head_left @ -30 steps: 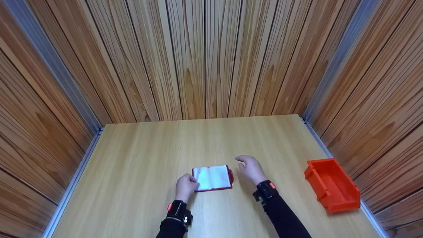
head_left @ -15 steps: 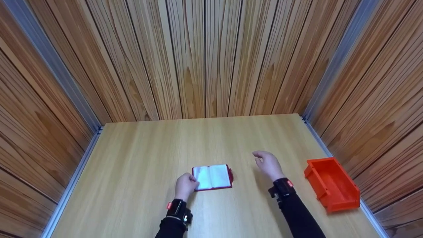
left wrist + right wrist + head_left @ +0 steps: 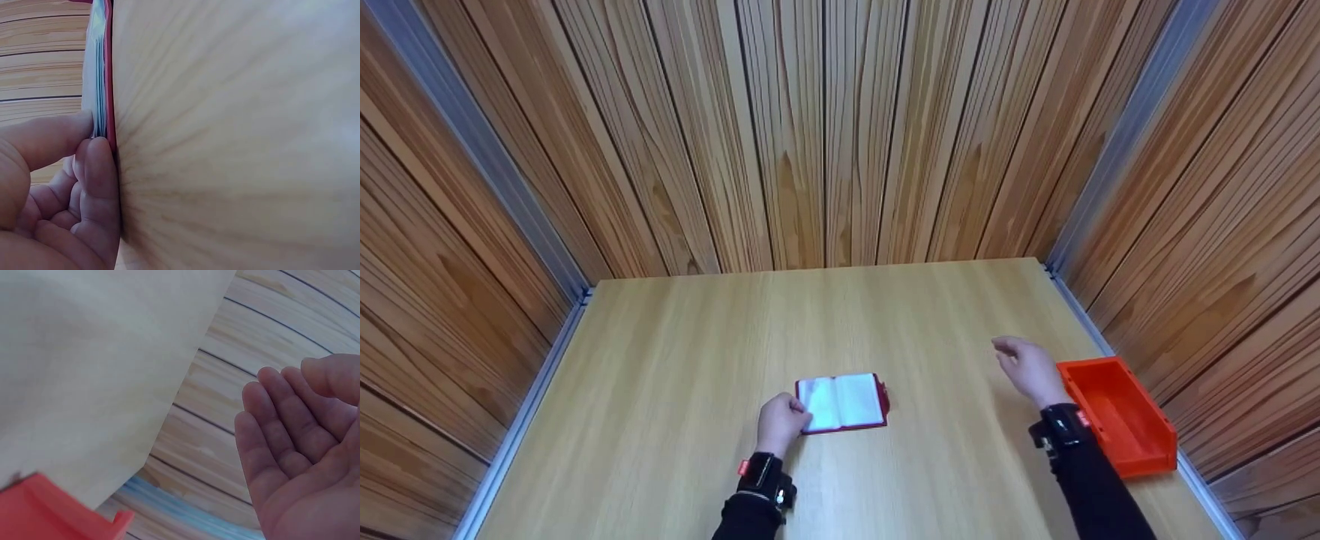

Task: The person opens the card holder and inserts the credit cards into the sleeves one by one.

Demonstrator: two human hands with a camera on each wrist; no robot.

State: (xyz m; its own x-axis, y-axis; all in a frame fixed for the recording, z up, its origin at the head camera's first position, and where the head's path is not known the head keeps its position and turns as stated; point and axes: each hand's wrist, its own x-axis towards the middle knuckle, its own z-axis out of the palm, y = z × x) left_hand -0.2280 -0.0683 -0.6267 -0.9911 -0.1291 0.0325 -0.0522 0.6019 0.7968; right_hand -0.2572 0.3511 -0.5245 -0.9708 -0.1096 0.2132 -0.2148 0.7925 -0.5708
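A small red-covered notebook lies open on the table, its white pages facing up and a red flap along its right side. At its lower left corner, my left hand holds the edge. In the left wrist view, the thumb rests on the page side and the index fingertip meets the page edges beside the red cover. My right hand is over the table, just left of the orange bin. Its fingers are loosely bent, with nothing in them.
The orange open-topped bin stands at the table's right edge, partly behind the right forearm. Wood-plank walls enclose the wooden table at the back and sides, with metal rails along the side edges.
My right hand has moved right, away from the notebook and over to the bin's left side. The left hand and the notebook have stayed in place.
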